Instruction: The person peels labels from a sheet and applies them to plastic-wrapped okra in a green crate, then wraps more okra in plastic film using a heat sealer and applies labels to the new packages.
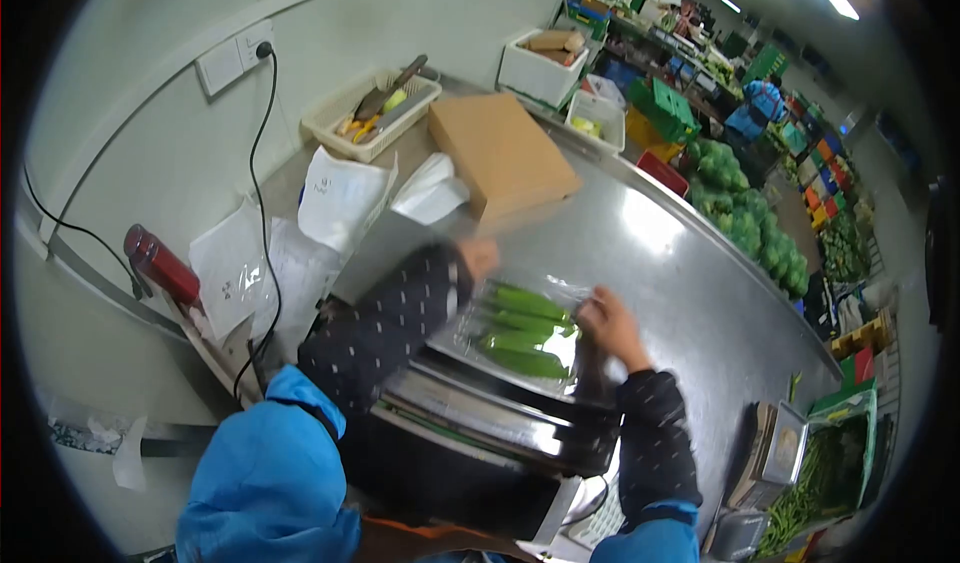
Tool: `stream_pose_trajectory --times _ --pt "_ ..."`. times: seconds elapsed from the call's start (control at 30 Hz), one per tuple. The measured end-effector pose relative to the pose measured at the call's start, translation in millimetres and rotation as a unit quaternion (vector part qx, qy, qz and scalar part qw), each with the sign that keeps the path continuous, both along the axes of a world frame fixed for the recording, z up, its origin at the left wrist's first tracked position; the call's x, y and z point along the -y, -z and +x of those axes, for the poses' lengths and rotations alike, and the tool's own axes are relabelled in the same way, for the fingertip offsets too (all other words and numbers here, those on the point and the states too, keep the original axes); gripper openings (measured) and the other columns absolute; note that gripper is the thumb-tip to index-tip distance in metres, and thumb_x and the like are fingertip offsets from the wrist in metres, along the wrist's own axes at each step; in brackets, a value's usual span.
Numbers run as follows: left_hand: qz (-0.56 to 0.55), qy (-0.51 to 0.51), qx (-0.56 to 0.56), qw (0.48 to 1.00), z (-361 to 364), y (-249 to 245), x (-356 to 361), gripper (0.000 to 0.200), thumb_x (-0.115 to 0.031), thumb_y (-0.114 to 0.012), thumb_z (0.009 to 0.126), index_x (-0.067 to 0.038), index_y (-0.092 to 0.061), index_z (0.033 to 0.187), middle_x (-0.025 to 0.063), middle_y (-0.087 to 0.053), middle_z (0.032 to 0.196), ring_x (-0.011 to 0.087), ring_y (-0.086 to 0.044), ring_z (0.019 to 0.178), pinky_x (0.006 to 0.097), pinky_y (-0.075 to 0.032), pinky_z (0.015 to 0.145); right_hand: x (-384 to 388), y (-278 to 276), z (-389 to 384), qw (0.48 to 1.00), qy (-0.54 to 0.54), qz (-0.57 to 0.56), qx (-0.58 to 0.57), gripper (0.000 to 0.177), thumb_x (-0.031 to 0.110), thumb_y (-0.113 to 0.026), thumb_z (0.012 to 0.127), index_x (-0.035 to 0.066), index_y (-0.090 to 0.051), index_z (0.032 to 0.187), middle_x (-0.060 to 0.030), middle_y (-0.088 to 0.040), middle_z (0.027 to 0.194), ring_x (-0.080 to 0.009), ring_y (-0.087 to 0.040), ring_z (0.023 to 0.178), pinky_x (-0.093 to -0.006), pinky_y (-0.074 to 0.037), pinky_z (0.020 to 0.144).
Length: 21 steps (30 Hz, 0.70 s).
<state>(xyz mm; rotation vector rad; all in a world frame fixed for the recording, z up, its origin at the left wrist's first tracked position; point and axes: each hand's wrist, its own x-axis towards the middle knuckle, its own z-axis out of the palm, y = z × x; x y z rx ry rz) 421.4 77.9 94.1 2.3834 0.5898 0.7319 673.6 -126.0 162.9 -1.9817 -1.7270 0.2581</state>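
Several long green vegetables (522, 335) lie side by side in a clear plastic pack; their exact kind is hard to tell under the shiny film. The pack is on a dark wrapping machine (480, 403) with metal bars along its front. My right hand (616, 329) is at the pack's right edge, with its fingers closed on the clear film there. Above the pack's far left corner is my left hand (480, 256), smeared by motion, so its fingers cannot be made out. Both forearms have dark patterned sleeves.
Behind my left hand stand a cardboard box (500, 153), papers (340, 201) and a white basket (345, 123) with knives. A black cord (262, 163) hangs at left. A scale (780, 443) and green crate (850, 413) of green beans stand at right. A co-worker (757, 108) is far off.
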Motion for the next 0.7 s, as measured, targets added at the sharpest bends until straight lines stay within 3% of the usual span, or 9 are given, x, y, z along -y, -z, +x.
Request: stream_pose_trajectory --times 0.1,0.17,0.2,0.3,0.4,0.53,0.6,0.67,0.7 --pt "0.280 -0.052 0.133 0.949 0 -7 24 0.020 -0.028 -0.061 0.079 -0.008 -0.056 0.079 0.0099 -0.060 0.078 0.0190 -0.057 0.079 0.0318 -0.045 0.063 -2 4 -11 0.999 -0.009 0.020 -0.028 0.034 0.027 -0.060 0.081 -0.003 -0.055 0.094 -0.0180 -0.056 0.099 -0.0292 -0.054 0.088 -0.0382 -0.042 0.078" --pt "-0.072 -0.100 -0.015 0.992 -15 -40 46 0.026 -0.031 -0.056 0.085 -0.005 -0.058 0.088 0.0125 -0.060 0.085 0.0222 -0.060 0.086 0.0341 -0.045 0.068 -3 -16 -10 0.949 0.071 -0.178 -0.252 0.041 0.037 -0.055 0.086 0.000 -0.053 0.103 -0.0107 -0.055 0.094 -0.0201 -0.051 0.079 -0.0316 -0.041 0.070" --pt "-0.074 -0.099 -0.017 0.992 -17 -54 52 0.026 -0.031 -0.056 0.085 -0.005 -0.058 0.088 0.0125 -0.060 0.085 0.0222 -0.060 0.086 0.0341 -0.045 0.068 2 -19 -11 0.948 0.072 -0.180 -0.253 0.041 0.037 -0.055 0.086 0.000 -0.053 0.103 -0.0107 -0.055 0.094 -0.0201 -0.051 0.079 -0.0316 -0.041 0.070" --pt "-0.551 -0.030 -0.139 0.822 -25 -66 44 0.072 -0.062 -0.042 0.084 0.007 -0.053 0.104 0.0142 -0.062 0.080 0.0207 -0.063 0.075 0.0331 -0.044 0.060 12 -33 -19 0.811 0.138 -0.303 -0.481 0.051 0.058 -0.042 0.086 0.009 -0.051 0.099 0.0026 -0.040 0.060 -0.0031 -0.034 0.044 -0.0161 -0.028 0.039" --pt "-0.625 0.011 -0.253 0.738 -27 -70 52 0.101 -0.080 -0.020 0.074 0.012 -0.060 0.087 0.0255 -0.063 0.086 0.0329 -0.064 0.075 0.0365 -0.048 0.060 25 -51 -26 0.679 0.129 -0.354 -0.630 0.053 0.061 -0.043 0.084 0.010 -0.051 0.098 0.0012 -0.040 0.060 -0.0041 -0.033 0.041 -0.0159 -0.027 0.036" --pt "-0.638 0.084 -0.240 0.727 -49 -80 73 0.093 -0.078 -0.019 0.076 0.006 -0.060 0.082 0.0166 -0.065 0.076 0.0244 -0.064 0.065 0.0272 -0.038 0.046 53 -32 -33 0.702 0.130 -0.339 -0.613 0.055 0.062 -0.041 0.084 0.011 -0.051 0.102 -0.0053 -0.055 0.070 -0.0051 -0.037 0.039 -0.0157 -0.028 0.032" --pt "-0.634 0.096 -0.250 0.725 -73 -111 115 0.094 -0.080 -0.019 0.075 0.006 -0.058 0.082 0.0153 -0.064 0.078 0.0186 -0.063 0.072 0.0245 -0.034 0.044 83 -43 -37 0.633 0.054 -0.408 -0.656 0.059 0.062 -0.041 0.084 0.010 -0.050 0.111 -0.0075 -0.058 0.077 -0.0040 -0.038 0.042 -0.0154 -0.030 0.034" --pt "-0.670 0.036 -0.216 0.709 -93 -121 163 0.095 -0.081 -0.022 0.073 0.006 -0.057 0.083 0.0149 -0.064 0.079 0.0167 -0.060 0.067 0.0225 -0.033 0.042 124 -49 -66 0.753 0.054 -0.375 -0.538 0.061 0.059 -0.038 0.087 0.008 -0.046 0.119 -0.0087 -0.058 0.085 -0.0017 -0.033 0.044 -0.0144 -0.027 0.035" --pt "-0.661 0.059 -0.218 0.715 -106 -105 179 0.094 -0.080 -0.020 0.074 0.005 -0.059 0.085 0.0140 -0.065 0.081 0.0165 -0.059 0.067 0.0226 -0.035 0.044 142 -51 -79 0.713 0.091 -0.401 -0.568 0.062 0.058 -0.038 0.087 0.007 -0.044 0.122 -0.0098 -0.058 0.091 -0.0023 -0.037 0.046 -0.0145 -0.031 0.038"
